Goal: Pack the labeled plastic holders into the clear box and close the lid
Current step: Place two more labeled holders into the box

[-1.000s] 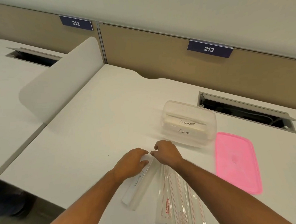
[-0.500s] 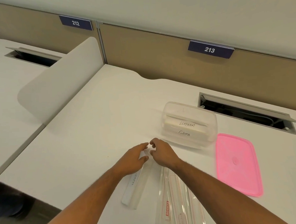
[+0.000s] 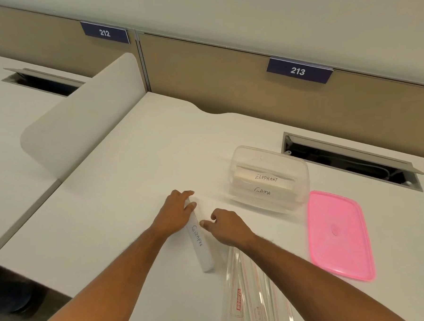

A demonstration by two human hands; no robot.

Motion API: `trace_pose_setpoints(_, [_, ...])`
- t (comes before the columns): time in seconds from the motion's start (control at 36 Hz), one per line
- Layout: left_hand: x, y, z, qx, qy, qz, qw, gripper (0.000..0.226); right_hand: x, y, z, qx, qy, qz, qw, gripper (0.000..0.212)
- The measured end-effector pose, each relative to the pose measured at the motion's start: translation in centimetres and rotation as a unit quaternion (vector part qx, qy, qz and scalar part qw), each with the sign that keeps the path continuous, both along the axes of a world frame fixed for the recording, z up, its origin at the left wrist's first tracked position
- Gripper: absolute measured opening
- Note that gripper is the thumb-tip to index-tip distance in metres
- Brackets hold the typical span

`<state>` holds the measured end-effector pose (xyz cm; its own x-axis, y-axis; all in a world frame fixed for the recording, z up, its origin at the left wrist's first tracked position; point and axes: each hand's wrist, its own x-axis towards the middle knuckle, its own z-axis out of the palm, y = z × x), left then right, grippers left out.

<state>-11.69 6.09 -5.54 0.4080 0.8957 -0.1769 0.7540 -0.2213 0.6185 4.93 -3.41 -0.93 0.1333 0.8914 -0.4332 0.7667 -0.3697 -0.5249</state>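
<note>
A clear box [image 3: 302, 170] stands on the white desk, lidless, with two holders inside labelled ELEPHANT [image 3: 266, 178] and GAMA. Its pink lid [image 3: 340, 237] lies flat to the right of it. A long clear holder labelled GIRAFFE [image 3: 200, 244] lies on the desk in front of me, pointing away. My left hand [image 3: 175, 215] grips its far end, fingers curled over it. My right hand [image 3: 225, 227] sits just right of the holder, thumb and fingers touching its side.
Several clear plastic sleeves with red print [image 3: 250, 295] lie at the near desk edge under my right forearm. A cable slot [image 3: 348, 160] opens behind the box. A white divider [image 3: 81, 123] rises at the left.
The GIRAFFE holder has swung from leaning right to leaning left. My left hand slid up to its far end; my right hand drew back and to the right.
</note>
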Motion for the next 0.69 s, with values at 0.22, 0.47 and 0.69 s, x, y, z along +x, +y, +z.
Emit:
trace_pose_setpoints(0.22, [-0.5,0.2,0.3,0.041,0.027,0.006,0.999,0.042,-1.4,-1.4,-0.4,-0.041,-0.131,0.112,0.984,0.074])
trace_pose_setpoints(0.47, [-0.5,0.2,0.5,0.046,0.0,-0.01,0.999,0.039,-1.6,-1.8,-0.1,-0.044,-0.147,0.131,0.979,0.056])
trace_pose_setpoints(0.69, [-0.4,1.0,0.9,0.068,0.004,0.005,0.998,0.038,-1.5,-2.1,0.3,-0.036,-0.171,0.121,0.977,0.036])
